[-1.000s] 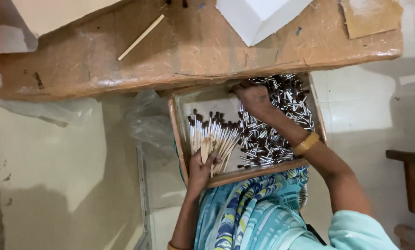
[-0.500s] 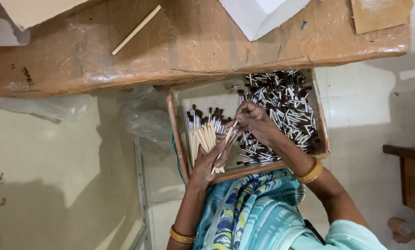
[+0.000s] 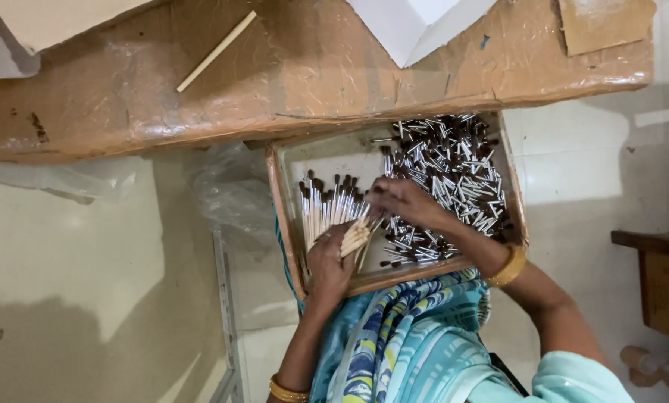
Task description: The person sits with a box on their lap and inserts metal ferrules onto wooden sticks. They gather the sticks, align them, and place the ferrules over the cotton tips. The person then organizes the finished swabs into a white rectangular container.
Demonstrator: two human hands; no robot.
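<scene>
Item: hand-sorting of small brushes, one person, two bare hands, seen from the head camera.

Left hand (image 3: pixel 328 263): closed around a fanned bundle of brushes (image 3: pixel 333 213), pale wooden handles gathered in the fist, dark tips spreading away from it. The grip is clamped on the bundle at the handle ends.

Right hand (image 3: pixel 403 203): half a second ago it was already drawing in toward the bundle; a second ago it was reaching out over the loose heap. Now it sits just beside the left fist, fingertips meeting the handle ends. Fingers are drawn together, apparently pinching one or a few brushes, though what lies between them cannot be told.

Loose brushes (image 3: pixel 454 179): a tangled heap with silver ferrules and dark tips, lying beyond and to the far side of the right hand.

Tray (image 3: pixel 283 216): shallow, brown-rimmed, resting on the lap; holds both bundle and heap.

Reading of the change: the right hand's return from heap to fist suggests another brush being added to the held bundle, which looks fuller and more aligned than before.

Surroundings: brown plastic-wrapped table (image 3: pixel 289 75) above the tray, a single stick (image 3: pixel 216 51) on it; gold bangle (image 3: pixel 508 266) on the right wrist.
</scene>
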